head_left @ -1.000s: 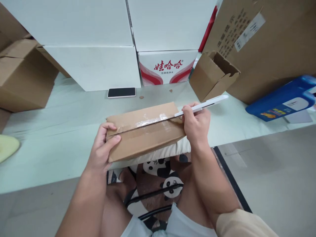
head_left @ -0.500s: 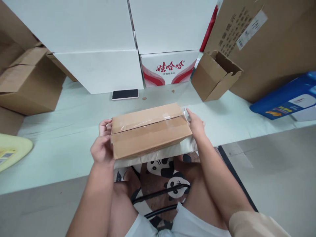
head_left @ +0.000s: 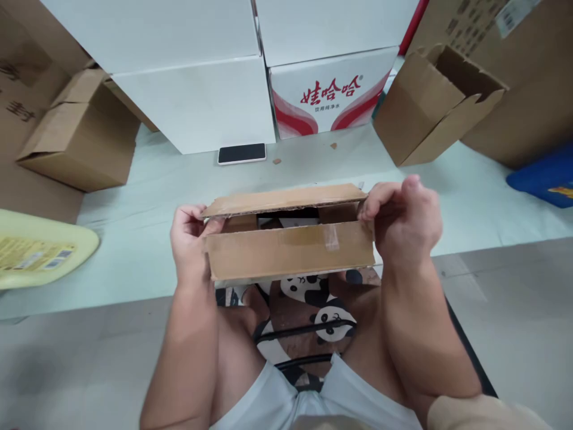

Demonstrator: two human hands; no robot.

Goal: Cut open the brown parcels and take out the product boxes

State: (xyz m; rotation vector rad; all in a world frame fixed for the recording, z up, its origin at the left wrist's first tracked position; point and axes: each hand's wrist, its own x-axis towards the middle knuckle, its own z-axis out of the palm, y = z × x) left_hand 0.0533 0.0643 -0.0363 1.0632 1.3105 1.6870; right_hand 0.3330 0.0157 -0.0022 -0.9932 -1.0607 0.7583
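A brown cardboard box (head_left: 286, 254) sits at the table's front edge, its two long top flaps parted and raised. Through the gap some dark and white contents show, too little to name. My left hand (head_left: 192, 233) grips the box's left end, thumb at the flap opening. At the right end, my right hand (head_left: 405, 218) has its fingers curled over the flap corner, with the thumb pointing up. A strip of clear tape (head_left: 332, 237) clings to the near flap.
White cartons (head_left: 192, 101) and a red-lettered carton (head_left: 331, 95) stand along the back, with a phone (head_left: 242, 153) before them. Brown boxes (head_left: 85, 131) are at left, an open small box (head_left: 434, 107) at right. A yellow bottle (head_left: 45, 251) and a blue container (head_left: 546, 176) flank the table (head_left: 147, 251).
The box's top flaps, closed together before, have come apart and the inside shows. My right hand has turned and curled over the flap corner. The view has shifted slightly.
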